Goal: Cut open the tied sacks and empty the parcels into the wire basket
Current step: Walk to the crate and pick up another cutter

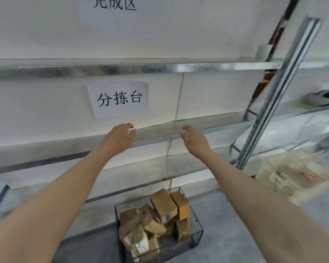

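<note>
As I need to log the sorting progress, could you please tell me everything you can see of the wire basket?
The wire basket is a black, rectangular, open-topped cage of thin metal mesh. It stands upright on the grey floor before the metal shelving. Brown cardboard parcels lie jumbled inside, the top ones rising above its rim. Neither the left hand nor the right hand touches it.

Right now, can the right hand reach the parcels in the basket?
Probably yes: the right hand is empty and raised by the shelf, the basket sits open-topped on the floor below, parcels heaped uncovered. Nothing lies between.
</note>
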The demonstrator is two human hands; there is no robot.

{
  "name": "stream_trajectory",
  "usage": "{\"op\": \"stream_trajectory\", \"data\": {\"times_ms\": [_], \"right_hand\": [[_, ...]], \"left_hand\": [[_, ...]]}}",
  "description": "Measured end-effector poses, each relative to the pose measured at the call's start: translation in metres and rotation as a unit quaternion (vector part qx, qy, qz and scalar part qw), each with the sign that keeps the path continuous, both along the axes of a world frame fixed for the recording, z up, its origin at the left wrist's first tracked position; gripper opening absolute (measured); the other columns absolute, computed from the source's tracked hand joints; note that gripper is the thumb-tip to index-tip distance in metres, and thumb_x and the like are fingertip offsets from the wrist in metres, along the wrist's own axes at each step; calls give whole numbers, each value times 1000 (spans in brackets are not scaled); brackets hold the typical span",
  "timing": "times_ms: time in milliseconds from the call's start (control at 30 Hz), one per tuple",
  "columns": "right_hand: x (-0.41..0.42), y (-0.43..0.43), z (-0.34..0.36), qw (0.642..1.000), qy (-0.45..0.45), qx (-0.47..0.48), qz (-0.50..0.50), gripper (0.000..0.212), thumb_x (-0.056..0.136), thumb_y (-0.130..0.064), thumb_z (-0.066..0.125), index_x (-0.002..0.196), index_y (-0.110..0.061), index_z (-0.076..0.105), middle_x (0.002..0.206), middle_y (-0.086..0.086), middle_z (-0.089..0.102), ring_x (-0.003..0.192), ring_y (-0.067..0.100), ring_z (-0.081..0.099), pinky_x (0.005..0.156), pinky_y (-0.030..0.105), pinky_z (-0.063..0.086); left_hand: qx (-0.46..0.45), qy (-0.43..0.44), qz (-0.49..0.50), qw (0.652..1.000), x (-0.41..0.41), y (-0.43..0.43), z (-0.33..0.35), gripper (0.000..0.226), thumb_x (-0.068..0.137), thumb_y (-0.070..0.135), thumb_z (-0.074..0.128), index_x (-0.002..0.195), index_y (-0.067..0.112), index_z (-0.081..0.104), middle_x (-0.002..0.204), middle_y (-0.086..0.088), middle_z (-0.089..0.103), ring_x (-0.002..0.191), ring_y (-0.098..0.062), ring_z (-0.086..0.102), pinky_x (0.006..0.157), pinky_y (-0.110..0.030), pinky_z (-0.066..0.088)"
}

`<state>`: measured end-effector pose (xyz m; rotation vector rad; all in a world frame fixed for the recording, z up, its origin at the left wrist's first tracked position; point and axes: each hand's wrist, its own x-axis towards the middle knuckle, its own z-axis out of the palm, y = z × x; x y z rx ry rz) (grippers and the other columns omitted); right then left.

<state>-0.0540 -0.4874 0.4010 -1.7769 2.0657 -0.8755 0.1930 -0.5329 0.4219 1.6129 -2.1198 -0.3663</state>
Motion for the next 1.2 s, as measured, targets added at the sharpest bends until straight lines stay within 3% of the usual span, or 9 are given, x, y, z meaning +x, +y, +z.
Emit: {"op": "stream_trajectory", "data": {"times_ms": [200, 300, 433, 567, 767, 867, 1200], "right_hand": [[-108, 61, 10, 996, 15, -13, -92, 41, 102, -32, 35, 137, -13, 45, 139, 8, 51, 125, 28, 48, 96, 34, 38], [-149, 91, 13, 989, 13, -13, -148, 39, 102, -33, 34, 132, -14, 49, 133, 8, 56, 118, 28, 52, 84, 33, 38], [-188, 136, 20, 976, 8, -20, -219, 34, 101, -28, 35, 123, -10, 53, 118, 13, 61, 105, 30, 55, 79, 34, 39], [-217, 178, 19, 957, 7, -25, -289, 35, 101, -31, 35, 126, -13, 52, 124, 11, 60, 109, 29, 55, 82, 36, 40], [-238, 224, 16, 917, 14, -18, -399, 33, 100, -30, 38, 125, -13, 53, 123, 12, 60, 114, 33, 54, 84, 37, 40], [-239, 240, 12, 900, 14, -10, -435, 34, 101, -30, 37, 126, -12, 52, 127, 11, 59, 118, 32, 52, 90, 40, 43], [-241, 266, -9, 869, -1, -14, -494, 33, 100, -29, 37, 123, -11, 53, 124, 9, 60, 112, 28, 54, 88, 36, 43]], "left_hand": [[-23, 6, -113, 993, -128, 14, 19, 34, 99, 28, 34, 116, 10, 57, 121, -8, 58, 109, -25, 51, 90, -36, 40], [-26, -5, -167, 986, -186, 23, 23, 32, 97, 25, 33, 105, 8, 59, 110, -11, 60, 100, -27, 54, 86, -37, 43], [-31, -27, -247, 968, -253, 36, 23, 35, 98, 26, 32, 111, 5, 57, 116, -10, 59, 106, -30, 53, 88, -36, 39], [-23, -20, -326, 945, -308, 46, 20, 38, 98, 30, 33, 119, 7, 55, 125, -14, 57, 111, -30, 53, 90, -35, 38], [-4, -3, -421, 907, -362, 73, 14, 33, 100, 31, 32, 118, 14, 54, 117, -9, 56, 109, -23, 52, 91, -33, 38], [2, -7, -453, 891, -381, 80, 7, 42, 100, 34, 33, 131, 10, 49, 132, -12, 54, 118, -28, 51, 99, -38, 41], [-1, -38, -523, 852, -413, 98, -10, 43, 101, 32, 31, 129, 6, 49, 126, -13, 57, 111, -27, 54, 85, -33, 40]]}}
